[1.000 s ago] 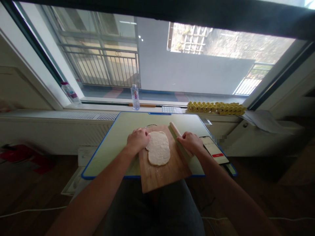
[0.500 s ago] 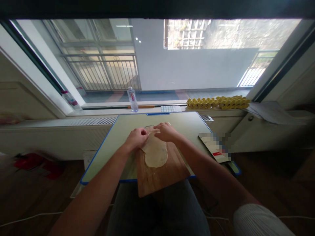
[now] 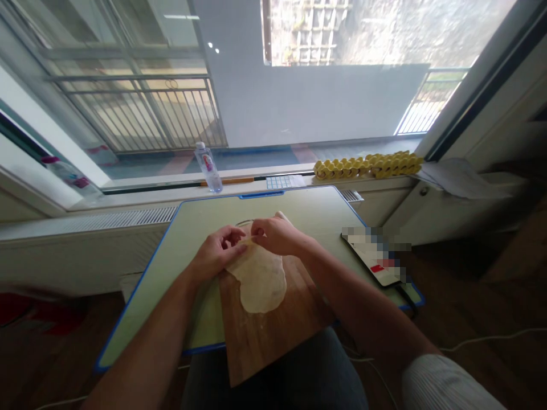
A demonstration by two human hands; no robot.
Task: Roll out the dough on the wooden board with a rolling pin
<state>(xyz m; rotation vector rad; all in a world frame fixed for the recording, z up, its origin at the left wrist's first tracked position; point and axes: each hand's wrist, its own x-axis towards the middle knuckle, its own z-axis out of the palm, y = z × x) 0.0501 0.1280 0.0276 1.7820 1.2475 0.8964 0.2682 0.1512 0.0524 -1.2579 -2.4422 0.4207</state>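
A thin, pale sheet of dough [image 3: 262,282] lies on a wooden cutting board [image 3: 273,347], its rounded end toward me. At its far edge, my left hand [image 3: 217,249] is closed with thumb and fingers on the dough. My right hand [image 3: 276,234] pinches the same far edge, close beside the left. The fingers partly cover that edge. Just behind my right hand the end of a white rod [image 3: 282,217] shows; the rest is hidden. A thin curved rim [image 3: 245,221] peeks out beyond both hands.
The board overhangs the near edge of a blue-rimmed folding table [image 3: 171,273]. A dark-edged flat item [image 3: 376,265], partly blurred, lies at the right. A bottle [image 3: 208,168] and yellow egg trays [image 3: 367,166] stand on the windowsill. Cables [image 3: 491,337] run along the floor.
My view has tilted down and shifted, so the board appears larger and lower. Both hands have drawn closer together at the far edge of the dough, and the right fingers have curled into a pinch.
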